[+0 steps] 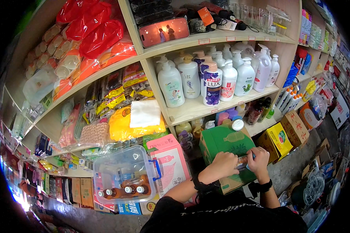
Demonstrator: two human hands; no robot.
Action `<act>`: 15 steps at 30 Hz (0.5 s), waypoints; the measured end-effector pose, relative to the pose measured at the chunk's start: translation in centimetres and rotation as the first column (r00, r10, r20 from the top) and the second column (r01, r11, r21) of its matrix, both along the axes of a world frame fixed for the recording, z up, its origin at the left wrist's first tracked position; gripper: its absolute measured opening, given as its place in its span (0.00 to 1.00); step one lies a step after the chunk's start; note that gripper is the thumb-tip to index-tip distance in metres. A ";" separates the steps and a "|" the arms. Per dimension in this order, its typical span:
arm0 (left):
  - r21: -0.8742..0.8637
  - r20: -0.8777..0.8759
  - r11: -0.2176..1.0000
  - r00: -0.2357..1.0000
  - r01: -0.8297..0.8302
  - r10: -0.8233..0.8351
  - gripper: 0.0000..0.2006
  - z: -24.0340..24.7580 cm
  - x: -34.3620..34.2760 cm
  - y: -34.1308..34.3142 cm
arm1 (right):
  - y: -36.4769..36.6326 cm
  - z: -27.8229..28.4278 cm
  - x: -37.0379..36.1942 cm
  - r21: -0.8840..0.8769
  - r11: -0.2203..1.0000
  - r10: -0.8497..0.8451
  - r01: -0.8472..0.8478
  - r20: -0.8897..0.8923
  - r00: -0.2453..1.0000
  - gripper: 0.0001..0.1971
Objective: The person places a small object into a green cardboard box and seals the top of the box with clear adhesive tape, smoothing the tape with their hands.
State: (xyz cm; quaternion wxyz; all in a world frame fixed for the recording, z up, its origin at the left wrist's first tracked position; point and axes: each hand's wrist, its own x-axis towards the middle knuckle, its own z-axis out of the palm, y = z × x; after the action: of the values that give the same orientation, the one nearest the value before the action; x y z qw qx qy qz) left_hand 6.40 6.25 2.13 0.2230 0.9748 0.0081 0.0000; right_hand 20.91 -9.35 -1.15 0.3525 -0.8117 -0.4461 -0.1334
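Note:
Over the green cardboard box (226, 136), both of my hands are closed around a small brownish bottle (242, 160) with a pale label, lying sideways between them. My left hand (221, 166) grips one end, its fingers curled. At the other end is my right hand (259, 160), with a bit of something light blue showing by its fingers. Most of the bottle is hidden by the fingers. To the left, a clear plastic bin (122, 163) with a blue latch holds several brown bottles (136, 187) lying on their sides.
Pump bottles (220, 79) crowd the shelf ahead, with a phone (164, 32) propped above. A pink and white carton (169, 163) stands beside the bin. Yellow boxes (275, 141) sit right of the green box. Wire goods (314, 190) lie at the lower right.

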 end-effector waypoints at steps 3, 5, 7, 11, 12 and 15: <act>-0.014 0.007 1.000 1.000 -0.004 0.004 0.26 0.0 0.0 0.0 | 0.1 0.3 -0.1 0.004 1.000 0.004 -0.004 -0.006 1.000 0.09; -0.015 0.009 1.000 1.000 -0.003 0.003 0.26 0.0 0.0 0.0 | 0.0 0.3 -0.2 0.006 1.000 0.006 -0.006 -0.009 1.000 0.09; -0.014 0.011 1.000 1.000 -0.002 0.002 0.26 0.1 -0.1 0.0 | 0.0 0.3 -0.2 0.003 1.000 0.003 -0.003 -0.013 1.000 0.09; -0.003 0.026 1.000 1.000 0.001 -0.001 0.26 -0.1 -0.1 0.0 | 0.0 0.2 -0.2 -0.002 1.000 -0.002 0.002 -0.019 1.000 0.09; -0.003 0.026 1.000 1.000 0.001 -0.001 0.26 -0.1 -0.1 0.0 | 0.0 0.2 -0.1 -0.005 1.000 -0.002 0.002 -0.015 1.000 0.08; -0.001 0.019 1.000 1.000 0.000 0.000 0.26 0.0 0.0 0.0 | 0.0 0.1 -0.1 -0.006 1.000 -0.003 0.003 -0.013 1.000 0.09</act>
State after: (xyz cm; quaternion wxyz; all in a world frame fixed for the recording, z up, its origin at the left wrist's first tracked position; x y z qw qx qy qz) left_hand 6.36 6.25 2.12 0.2233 0.9747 0.0059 0.0093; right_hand 20.84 -9.39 -1.05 0.3528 -0.8143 -0.4428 -0.1276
